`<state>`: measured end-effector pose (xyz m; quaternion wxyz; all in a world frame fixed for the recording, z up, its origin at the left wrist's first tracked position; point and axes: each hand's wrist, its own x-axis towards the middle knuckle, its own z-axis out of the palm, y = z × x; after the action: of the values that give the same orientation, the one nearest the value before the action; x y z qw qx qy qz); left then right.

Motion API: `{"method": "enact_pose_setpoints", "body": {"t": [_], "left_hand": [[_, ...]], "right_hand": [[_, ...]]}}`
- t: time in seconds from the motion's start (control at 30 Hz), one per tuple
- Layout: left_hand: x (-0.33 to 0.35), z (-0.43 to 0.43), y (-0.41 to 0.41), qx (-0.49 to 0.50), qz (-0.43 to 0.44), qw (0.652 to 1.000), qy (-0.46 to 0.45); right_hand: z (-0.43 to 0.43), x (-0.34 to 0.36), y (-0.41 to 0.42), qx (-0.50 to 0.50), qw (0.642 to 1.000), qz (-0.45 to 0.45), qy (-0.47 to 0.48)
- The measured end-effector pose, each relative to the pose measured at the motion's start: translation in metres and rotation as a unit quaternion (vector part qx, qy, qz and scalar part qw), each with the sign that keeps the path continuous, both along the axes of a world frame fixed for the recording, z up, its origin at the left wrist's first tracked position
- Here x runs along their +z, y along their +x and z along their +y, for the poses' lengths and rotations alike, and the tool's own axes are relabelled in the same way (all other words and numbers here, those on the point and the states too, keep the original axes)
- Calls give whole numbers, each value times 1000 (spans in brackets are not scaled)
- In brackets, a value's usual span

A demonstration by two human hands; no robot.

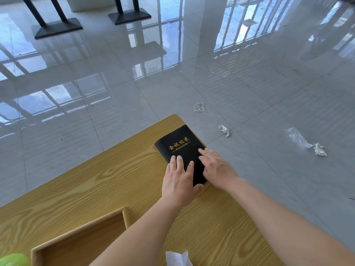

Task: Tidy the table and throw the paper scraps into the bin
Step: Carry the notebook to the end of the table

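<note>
One notebook point(178, 144) on the bench point(96, 179). Two scraps: near scrap point(224, 130) at two o'clock, far scrap point(320, 149) at three. Left hand point(179, 181) and right hand point(217, 167) lie flat on the notebook, fingers straight.

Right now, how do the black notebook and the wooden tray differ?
The black notebook lies at the far corner of the table; the wooden tray sits nearer the camera. The left hand and right hand rest flat on the notebook; neither is on the tray. Both sit on the table.

The wooden table point(96, 189) bears a black notebook point(178, 143) at its far corner, a wooden tray point(76, 235) at near left, and a white tissue point(176, 259) at the near edge. Right of it, the tiled floor point(115, 93) carries litter: crumpled paper scraps point(224, 130) and clear wrappers point(297, 138).
</note>
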<state>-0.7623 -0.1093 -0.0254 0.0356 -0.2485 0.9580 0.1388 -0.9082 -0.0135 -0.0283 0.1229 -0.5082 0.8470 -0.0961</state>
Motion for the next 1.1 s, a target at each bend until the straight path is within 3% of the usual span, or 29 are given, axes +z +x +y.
{"method": "enact_pose_setpoints", "body": {"t": [0.53,0.8,1.1], "left_hand": [[30,-9,85,73,6,997,-17],[45,-6,182,152,0,988,-24],[63,16,305,223,-5,974,-34]], "right_hand": [[1,38,57,42,997,24,-57],[-14,53,144,90,990,-31,-106],[-18,69,250,65,986,-119,-99]]}}
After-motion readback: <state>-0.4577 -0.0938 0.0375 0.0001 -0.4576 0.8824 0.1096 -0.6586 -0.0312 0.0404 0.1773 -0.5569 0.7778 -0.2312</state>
